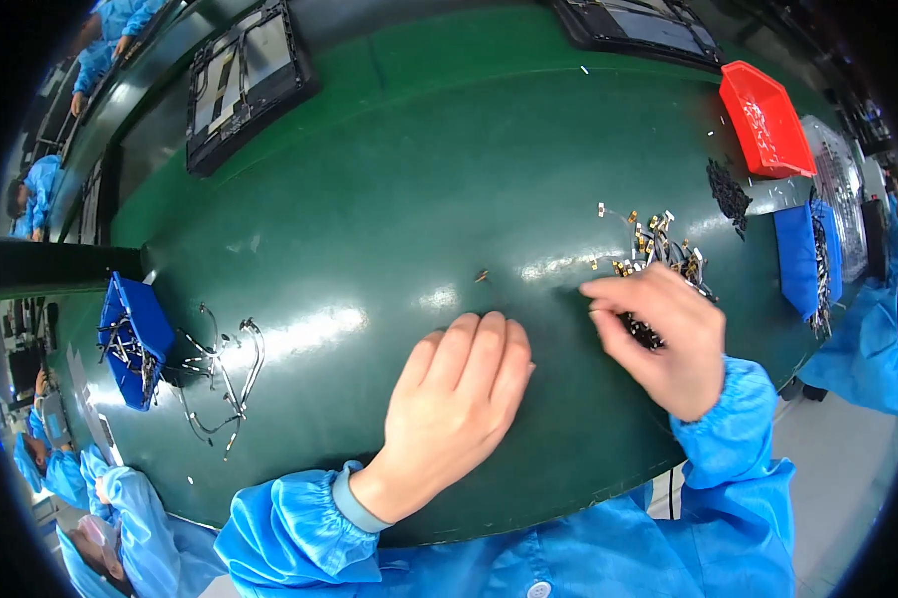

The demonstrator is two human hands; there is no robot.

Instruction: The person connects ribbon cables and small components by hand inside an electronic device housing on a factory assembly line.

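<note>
My left hand [459, 399] rests palm down on the green table [389, 179], fingers together and flat, nothing seen under it. My right hand [663, 334] hovers at the near side of a heap of small gold and black connector parts [658, 249], its fingers curled and pinched over some dark pieces [644, 332]; whether it grips one is unclear. A single tiny part [482, 276] lies on the table just beyond my left fingertips. Both sleeves are blue with elastic cuffs.
A blue bin [133, 341] with thin cables [220, 374] spilling out sits at the left. At the right stand a red bin [765, 120], a blue bin [805, 261] and a dark pile of parts [730, 194]. Black panel frames [245, 80] lie at the back. People in blue work at the left.
</note>
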